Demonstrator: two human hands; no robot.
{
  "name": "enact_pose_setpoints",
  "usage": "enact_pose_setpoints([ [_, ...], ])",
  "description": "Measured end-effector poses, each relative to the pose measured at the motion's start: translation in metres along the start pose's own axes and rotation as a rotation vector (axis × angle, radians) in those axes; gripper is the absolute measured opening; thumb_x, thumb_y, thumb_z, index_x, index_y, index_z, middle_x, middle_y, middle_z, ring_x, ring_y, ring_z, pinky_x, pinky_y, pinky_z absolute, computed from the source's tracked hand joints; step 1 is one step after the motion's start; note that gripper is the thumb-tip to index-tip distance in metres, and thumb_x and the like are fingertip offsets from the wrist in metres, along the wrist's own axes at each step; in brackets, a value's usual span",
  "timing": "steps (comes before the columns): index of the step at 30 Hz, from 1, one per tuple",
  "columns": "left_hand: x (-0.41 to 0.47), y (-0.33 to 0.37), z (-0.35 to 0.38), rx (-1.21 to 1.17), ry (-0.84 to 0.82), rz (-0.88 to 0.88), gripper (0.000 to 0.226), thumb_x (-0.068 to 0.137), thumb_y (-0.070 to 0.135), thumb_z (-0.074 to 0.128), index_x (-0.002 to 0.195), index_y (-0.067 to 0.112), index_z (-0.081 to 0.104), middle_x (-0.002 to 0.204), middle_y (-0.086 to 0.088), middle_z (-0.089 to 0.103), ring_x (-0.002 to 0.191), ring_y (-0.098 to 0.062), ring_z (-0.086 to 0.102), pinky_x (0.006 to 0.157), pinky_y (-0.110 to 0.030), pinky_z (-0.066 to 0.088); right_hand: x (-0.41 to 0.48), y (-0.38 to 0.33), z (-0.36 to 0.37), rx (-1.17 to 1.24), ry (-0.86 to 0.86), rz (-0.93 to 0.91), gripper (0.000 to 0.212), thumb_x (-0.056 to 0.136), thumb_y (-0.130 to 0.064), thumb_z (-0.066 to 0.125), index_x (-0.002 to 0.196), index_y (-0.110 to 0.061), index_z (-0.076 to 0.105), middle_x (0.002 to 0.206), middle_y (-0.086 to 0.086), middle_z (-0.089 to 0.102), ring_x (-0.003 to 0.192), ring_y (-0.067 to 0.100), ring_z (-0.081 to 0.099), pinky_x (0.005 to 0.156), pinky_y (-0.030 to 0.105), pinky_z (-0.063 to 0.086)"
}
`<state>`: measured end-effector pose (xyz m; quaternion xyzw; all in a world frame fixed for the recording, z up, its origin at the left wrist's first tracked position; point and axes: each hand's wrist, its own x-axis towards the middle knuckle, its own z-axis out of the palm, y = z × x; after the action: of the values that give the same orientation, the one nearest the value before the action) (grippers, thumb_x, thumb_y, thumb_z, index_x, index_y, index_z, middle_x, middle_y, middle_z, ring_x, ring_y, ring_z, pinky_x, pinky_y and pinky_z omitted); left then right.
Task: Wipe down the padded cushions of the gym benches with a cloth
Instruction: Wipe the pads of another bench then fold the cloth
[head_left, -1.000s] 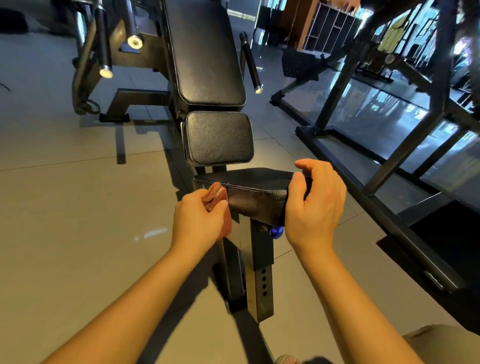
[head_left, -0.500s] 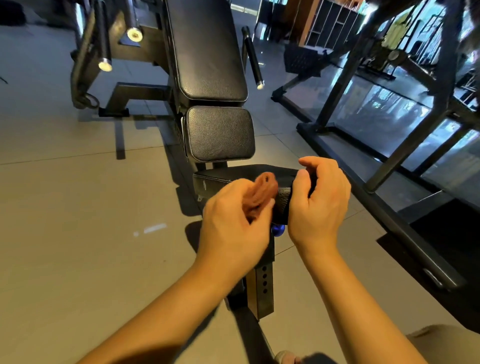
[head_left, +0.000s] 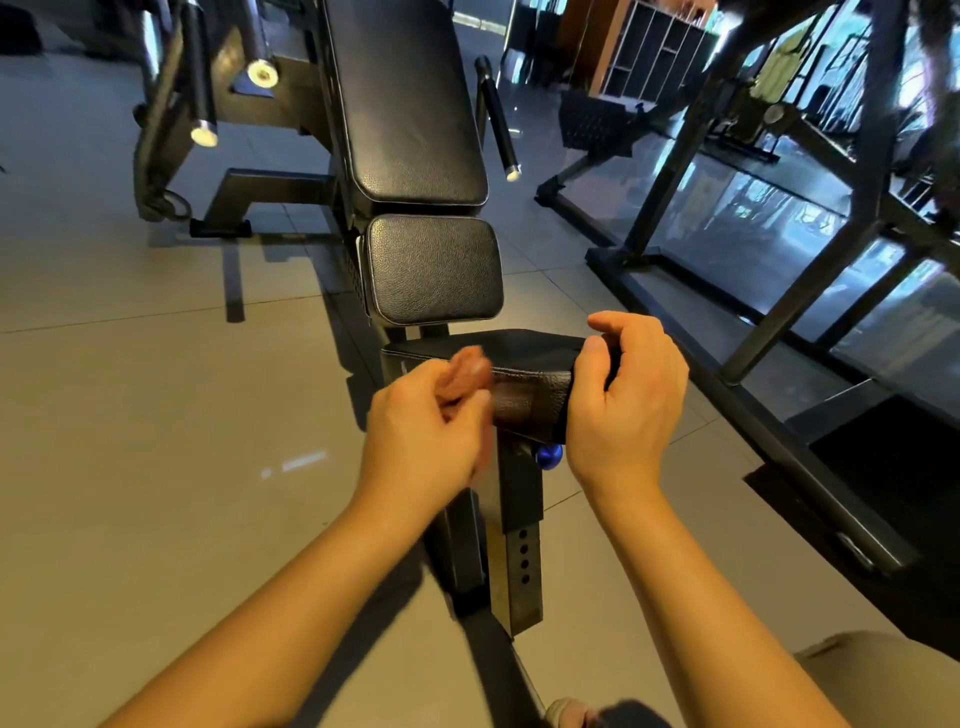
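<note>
left hand (head_left: 423, 423) gripping cloth (head_left: 467, 371), front pad (head_left: 524, 382)

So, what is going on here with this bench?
A person is wiping a black gym bench. The left hand holds a bunched reddish-brown cloth against the near edge of the small front pad. The right hand grips that pad's right end. The seat pad and long back pad lie beyond, with no hand on them.
</note>
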<state>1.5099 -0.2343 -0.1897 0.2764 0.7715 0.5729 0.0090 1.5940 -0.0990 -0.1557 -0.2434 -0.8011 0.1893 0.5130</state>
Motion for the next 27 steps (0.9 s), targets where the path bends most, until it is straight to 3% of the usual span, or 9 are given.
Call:
enact_pose_setpoints([
  [3, 0.001, -0.018, -0.002, 0.067, -0.024, -0.165, 0.007, 0.093, 0.024, 0.07, 0.09, 0.025, 0.064, 0.084, 0.008, 0.065, 0.089, -0.018, 0.066, 0.069, -0.026, 0.049, -0.002, 0.001, 0.0, 0.007, 0.007, 0.011, 0.03, 0.097, -0.033, 0.041, 0.106, -0.017, 0.064, 0.098, -0.006, 0.062, 0.094, 0.005, 0.05, 0.09, 0.035, 0.045],
  [7, -0.016, 0.023, 0.004, -0.027, 0.036, 0.172, 0.008, 0.092, 0.023, 0.072, 0.098, 0.02, 0.069, 0.087, 0.011, 0.066, 0.086, -0.004, 0.063, 0.072, -0.016, 0.05, 0.0, 0.001, 0.0, 0.009, 0.014, -0.004, 0.028, 0.096, -0.031, 0.042, 0.106, -0.016, 0.064, 0.097, -0.007, 0.06, 0.093, 0.006, 0.051, 0.091, 0.034, 0.043],
  [9, -0.018, 0.026, 0.005, -0.042, 0.014, 0.227, 0.011, 0.092, 0.024, 0.073, 0.101, 0.021, 0.069, 0.089, 0.011, 0.067, 0.087, -0.002, 0.064, 0.076, -0.015, 0.051, 0.0, 0.001, 0.001, 0.006, 0.017, -0.006, 0.028, 0.096, -0.031, 0.042, 0.105, -0.016, 0.064, 0.096, -0.007, 0.06, 0.092, 0.007, 0.052, 0.091, 0.033, 0.043],
  [12, -0.001, -0.009, 0.005, -0.074, 0.052, -0.017, 0.011, 0.092, 0.023, 0.072, 0.098, 0.03, 0.067, 0.088, 0.016, 0.067, 0.091, -0.001, 0.066, 0.078, -0.019, 0.053, -0.001, 0.001, 0.001, -0.001, 0.012, -0.006, 0.029, 0.096, -0.032, 0.042, 0.105, -0.017, 0.064, 0.096, -0.008, 0.06, 0.092, 0.005, 0.05, 0.09, 0.033, 0.043],
  [15, 0.004, -0.031, 0.005, -0.085, 0.043, -0.186, 0.016, 0.092, 0.022, 0.073, 0.092, 0.034, 0.064, 0.086, 0.015, 0.067, 0.093, -0.016, 0.069, 0.076, -0.028, 0.052, 0.0, 0.001, -0.001, 0.0, 0.01, -0.009, 0.029, 0.097, -0.032, 0.041, 0.105, -0.017, 0.064, 0.096, -0.009, 0.059, 0.092, 0.002, 0.047, 0.09, 0.035, 0.044],
  [18, -0.006, -0.006, 0.007, -0.152, 0.069, -0.053, 0.011, 0.091, 0.021, 0.074, 0.092, 0.03, 0.067, 0.088, 0.013, 0.069, 0.09, -0.005, 0.068, 0.077, -0.02, 0.054, 0.0, 0.002, -0.002, 0.004, 0.008, -0.013, 0.03, 0.097, -0.032, 0.041, 0.106, -0.016, 0.065, 0.098, -0.008, 0.06, 0.094, 0.002, 0.048, 0.091, 0.033, 0.043],
  [22, -0.018, 0.021, 0.011, -0.199, 0.042, 0.16, 0.012, 0.091, 0.02, 0.074, 0.102, 0.019, 0.07, 0.091, 0.009, 0.069, 0.09, -0.006, 0.067, 0.079, -0.016, 0.053, 0.0, 0.003, 0.0, -0.003, 0.015, -0.027, 0.029, 0.098, -0.031, 0.042, 0.106, -0.015, 0.065, 0.097, -0.007, 0.06, 0.095, 0.007, 0.053, 0.093, 0.031, 0.042],
  [25, -0.004, -0.004, 0.011, -0.217, 0.097, -0.011, 0.018, 0.094, 0.023, 0.071, 0.098, 0.039, 0.065, 0.092, 0.014, 0.069, 0.092, -0.002, 0.066, 0.082, -0.019, 0.054, -0.001, 0.004, 0.001, -0.02, 0.014, -0.028, 0.027, 0.099, -0.029, 0.042, 0.106, -0.016, 0.065, 0.097, -0.007, 0.06, 0.094, 0.004, 0.051, 0.094, 0.03, 0.04],
  [27, 0.012, -0.023, 0.009, -0.211, 0.119, -0.181, 0.02, 0.093, 0.022, 0.071, 0.095, 0.041, 0.063, 0.091, 0.012, 0.069, 0.095, -0.01, 0.068, 0.083, -0.027, 0.054, -0.001, 0.004, 0.001, -0.028, 0.012, -0.03, 0.027, 0.099, -0.028, 0.041, 0.105, -0.017, 0.065, 0.096, -0.007, 0.06, 0.094, 0.004, 0.05, 0.093, 0.03, 0.041],
])
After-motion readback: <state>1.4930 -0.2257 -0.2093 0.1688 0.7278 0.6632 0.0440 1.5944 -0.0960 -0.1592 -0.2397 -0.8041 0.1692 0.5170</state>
